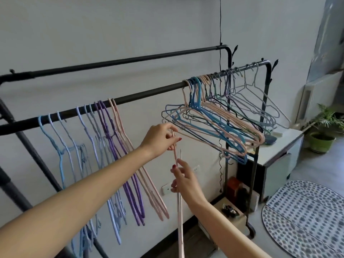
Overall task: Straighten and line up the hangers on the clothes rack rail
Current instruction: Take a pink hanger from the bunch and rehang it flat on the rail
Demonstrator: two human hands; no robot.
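Hanging off the left stretch of the front rail [149,94], the blue hangers [61,146], the purple hangers [119,157] and two pink hangers [141,175] sit in a close row, all turned edge-on to me. Behind them runs the back rail [130,59] of the rack, and the slanted black legs [31,151] cross below on the far left.

My left hand [161,139] reaches in under the bare gap of the front rail, fingers curled, pinching the top of a loose pink hanger [180,211] that is off the rail and hangs straight down, edge-on. My right hand [183,180] is just below, fingers half bent around the same hanger's thin stem, thumb and forefinger touching it.

Right of my hands, a tangled bunch of hangers [223,125] in pink, blue, dark and grey crowds the right end of the front rail, swung out toward me at an angle, its lowest corners close beside my left hand. A black cord [220,25] drops down the wall behind that bunch, curling near a wall socket [167,189].

Further right stands a low white cabinet [279,155], then a potted plant [323,131] in a green pot, with a dotted oval rug [307,216] on the floor before them. Small boxes [234,190] sit at the foot of the rack.
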